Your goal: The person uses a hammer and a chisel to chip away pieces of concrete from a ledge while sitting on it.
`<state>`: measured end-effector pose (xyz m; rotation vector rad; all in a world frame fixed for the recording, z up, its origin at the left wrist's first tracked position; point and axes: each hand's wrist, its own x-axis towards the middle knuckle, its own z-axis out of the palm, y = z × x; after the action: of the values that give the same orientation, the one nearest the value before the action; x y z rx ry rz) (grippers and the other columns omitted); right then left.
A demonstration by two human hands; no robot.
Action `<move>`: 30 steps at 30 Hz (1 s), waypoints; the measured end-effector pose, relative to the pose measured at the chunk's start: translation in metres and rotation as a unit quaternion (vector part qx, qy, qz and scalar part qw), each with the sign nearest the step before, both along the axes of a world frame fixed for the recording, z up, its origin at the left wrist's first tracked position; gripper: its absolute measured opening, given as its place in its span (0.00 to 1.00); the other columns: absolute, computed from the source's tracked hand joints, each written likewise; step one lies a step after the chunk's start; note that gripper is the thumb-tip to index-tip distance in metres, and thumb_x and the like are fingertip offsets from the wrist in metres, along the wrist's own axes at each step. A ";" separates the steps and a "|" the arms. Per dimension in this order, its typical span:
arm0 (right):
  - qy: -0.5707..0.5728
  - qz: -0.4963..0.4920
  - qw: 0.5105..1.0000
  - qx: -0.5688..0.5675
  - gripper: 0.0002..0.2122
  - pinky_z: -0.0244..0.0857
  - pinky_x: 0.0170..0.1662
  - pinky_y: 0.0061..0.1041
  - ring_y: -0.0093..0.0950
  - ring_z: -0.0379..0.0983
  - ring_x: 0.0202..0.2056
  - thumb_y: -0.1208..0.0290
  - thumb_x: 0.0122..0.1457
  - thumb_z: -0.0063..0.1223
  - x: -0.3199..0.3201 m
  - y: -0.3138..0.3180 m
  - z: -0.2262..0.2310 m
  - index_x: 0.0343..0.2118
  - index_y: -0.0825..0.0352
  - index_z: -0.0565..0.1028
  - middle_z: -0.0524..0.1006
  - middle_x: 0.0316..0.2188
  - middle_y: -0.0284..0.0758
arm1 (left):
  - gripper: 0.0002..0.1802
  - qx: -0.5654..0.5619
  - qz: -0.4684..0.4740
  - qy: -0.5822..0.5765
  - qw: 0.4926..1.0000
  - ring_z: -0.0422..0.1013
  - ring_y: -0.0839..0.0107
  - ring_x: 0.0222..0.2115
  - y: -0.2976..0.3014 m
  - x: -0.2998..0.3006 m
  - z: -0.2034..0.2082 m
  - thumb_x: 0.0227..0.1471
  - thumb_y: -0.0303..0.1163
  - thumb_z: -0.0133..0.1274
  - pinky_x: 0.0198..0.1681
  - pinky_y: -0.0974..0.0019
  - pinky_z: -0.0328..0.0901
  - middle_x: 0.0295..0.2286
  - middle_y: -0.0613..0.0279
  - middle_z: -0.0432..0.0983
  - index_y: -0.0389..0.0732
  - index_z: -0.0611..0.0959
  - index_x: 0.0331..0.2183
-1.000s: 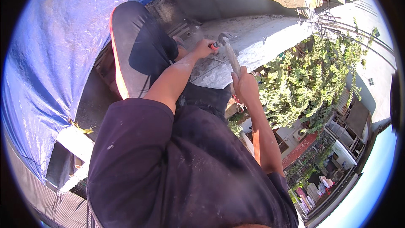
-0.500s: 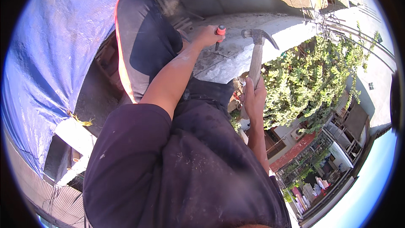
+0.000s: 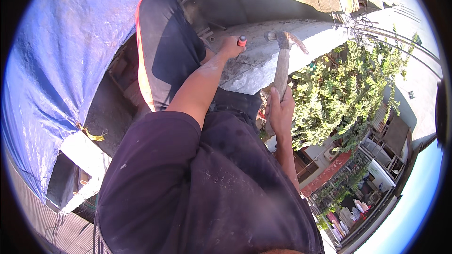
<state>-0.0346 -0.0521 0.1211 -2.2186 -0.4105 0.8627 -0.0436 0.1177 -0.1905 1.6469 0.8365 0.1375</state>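
Both my hands are closed around tools. My left hand (image 3: pixel 230 48) grips a short tool with a red handle and a dark butt end (image 3: pixel 242 41). It is held over the rough grey concrete ledge (image 3: pixel 263 61), and its lower end is hidden from view. In my right hand (image 3: pixel 281 111) is a claw hammer (image 3: pixel 281 73), held partway along its worn wooden handle. The hammer's metal head is up, just right of the red-handled tool and apart from it, with its claw pointing right.
My bent left leg in dark trousers (image 3: pixel 162 42) lies beside the ledge. A blue tarpaulin (image 3: pixel 61 66) hangs at the left. Leafy green branches (image 3: pixel 339 94) grow beyond the ledge on the right, near several cables (image 3: pixel 395 37). A building with stored items (image 3: pixel 348 216) shows far below right.
The red-handled tool has tilted so that mostly its butt end shows. The hammer has shifted slightly left, nearer to it. My view has moved a little.
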 end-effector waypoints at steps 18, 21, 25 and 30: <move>0.008 -0.048 0.999 -0.006 0.10 0.58 0.18 0.20 0.16 0.64 0.15 0.67 0.68 0.50 -0.023 -0.031 -0.001 0.38 0.70 0.70 0.68 0.17 0.28 | 0.18 0.066 -0.018 -0.026 0.997 0.80 0.56 0.38 0.004 0.005 0.047 0.50 0.39 0.64 0.41 0.58 0.70 0.33 0.50 0.83 0.38 0.83 0.39; -0.025 -0.032 0.999 -0.012 0.10 0.59 0.18 0.20 0.15 0.64 0.16 0.67 0.68 0.50 -0.024 -0.037 -0.001 0.39 0.71 0.70 0.69 0.18 0.28 | 0.19 -0.035 0.040 -0.060 0.997 0.79 0.54 0.38 0.020 0.016 0.072 0.49 0.40 0.64 0.42 0.57 0.70 0.34 0.48 0.83 0.37 0.83 0.40; 0.030 -0.066 0.997 0.008 0.10 0.59 0.18 0.19 0.15 0.64 0.16 0.67 0.69 0.50 -0.029 -0.037 -0.004 0.38 0.70 0.69 0.69 0.19 0.28 | 0.19 -0.024 -0.034 -0.063 0.997 0.79 0.54 0.37 0.019 0.013 0.093 0.50 0.39 0.63 0.42 0.56 0.69 0.35 0.48 0.82 0.35 0.82 0.39; -0.042 -0.012 0.999 -0.031 0.11 0.60 0.19 0.23 0.18 0.66 0.16 0.66 0.68 0.50 -0.038 -0.031 0.004 0.37 0.71 0.70 0.71 0.19 0.31 | 0.18 0.041 0.007 -0.063 0.997 0.78 0.49 0.38 0.020 0.005 0.109 0.51 0.39 0.62 0.44 0.54 0.70 0.34 0.46 0.82 0.36 0.82 0.39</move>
<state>-0.0731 -0.0831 0.1249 -2.3178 -0.4003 0.7823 -0.0387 0.1376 -0.0820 1.6911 0.7549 0.2872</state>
